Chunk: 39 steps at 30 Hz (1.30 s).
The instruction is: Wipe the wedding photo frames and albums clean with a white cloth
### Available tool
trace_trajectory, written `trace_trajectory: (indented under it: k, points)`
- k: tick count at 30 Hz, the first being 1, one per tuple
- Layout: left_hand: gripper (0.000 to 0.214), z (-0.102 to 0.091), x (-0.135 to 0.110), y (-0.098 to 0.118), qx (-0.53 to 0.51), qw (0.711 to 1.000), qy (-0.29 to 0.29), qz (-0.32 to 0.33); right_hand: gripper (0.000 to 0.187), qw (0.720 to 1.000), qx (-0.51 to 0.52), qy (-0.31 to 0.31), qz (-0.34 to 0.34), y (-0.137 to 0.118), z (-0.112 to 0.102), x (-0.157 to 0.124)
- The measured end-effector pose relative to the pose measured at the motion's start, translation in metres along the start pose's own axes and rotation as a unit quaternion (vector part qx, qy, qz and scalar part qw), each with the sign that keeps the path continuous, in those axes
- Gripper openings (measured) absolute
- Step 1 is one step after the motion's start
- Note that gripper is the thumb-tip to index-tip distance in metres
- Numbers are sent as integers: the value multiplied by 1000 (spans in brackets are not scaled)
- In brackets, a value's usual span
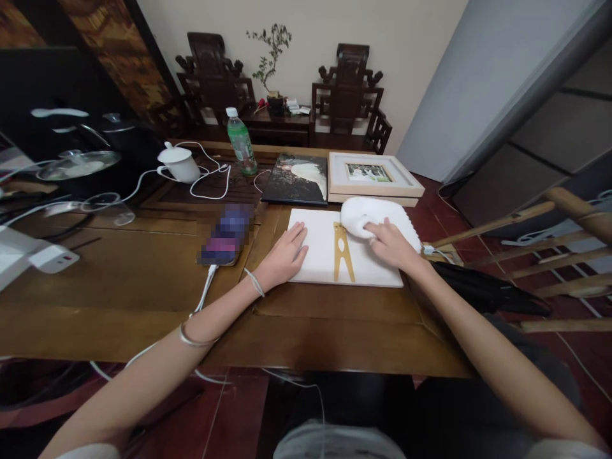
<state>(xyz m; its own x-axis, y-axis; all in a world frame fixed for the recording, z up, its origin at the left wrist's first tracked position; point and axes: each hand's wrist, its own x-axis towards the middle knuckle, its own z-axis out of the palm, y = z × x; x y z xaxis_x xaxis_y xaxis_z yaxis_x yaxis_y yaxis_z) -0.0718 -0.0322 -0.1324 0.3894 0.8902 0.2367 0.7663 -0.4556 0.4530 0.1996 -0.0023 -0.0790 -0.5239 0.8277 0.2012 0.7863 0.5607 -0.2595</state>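
Note:
A white rectangular board (315,255) lies flat on the wooden table, with a yellow A-shaped stand leg (340,255) down its middle; it looks like the back of a picture frame. My left hand (289,252) rests on the board's left edge, fingers stretched out and holding nothing. At the board's upper right, my right hand (392,243) grips a fluffy white cloth (377,215) against the surface. Part of the cloth hangs past the board's right side. The fingertips of my right hand are partly hidden in the cloth.
Behind the board lie a dark photo panel (296,178) and a light wooden frame (377,175). Leftward are a charging phone (224,234), a green-labelled bottle (241,143), a lidded white cup (179,164), a clear plastic cup (109,209) and cables. A wooden chair (535,223) stands at right.

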Motion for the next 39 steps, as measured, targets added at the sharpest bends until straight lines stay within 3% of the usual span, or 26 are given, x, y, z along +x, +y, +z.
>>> trace_trajectory:
  k: [7,11,15,23,27,31,39]
  points:
    - [52,0,-1,1,0,1000,1,1,31,996,-7,-63,-69,-35,-12,-90]
    - [50,0,-1,0,-2,1000,6,3,30,989,26,-105,-104,-46,-27,-117]
    - [51,0,0,1,2,1000,2,0,31,987,43,-109,-111,-36,-32,-106]
    - [51,-2,0,2,8,1000,-4,-2,36,997,17,-52,-56,9,-13,-22]
    - [51,-3,0,2,7,1000,-5,-1,41,998,-2,-27,-50,22,-4,1]
    - [51,-2,0,1,6,1000,-5,1,43,998,-14,-18,-57,12,0,-14]
    - [51,-1,-1,1,1,1000,-1,1,32,991,17,-81,-110,-35,-15,-102]
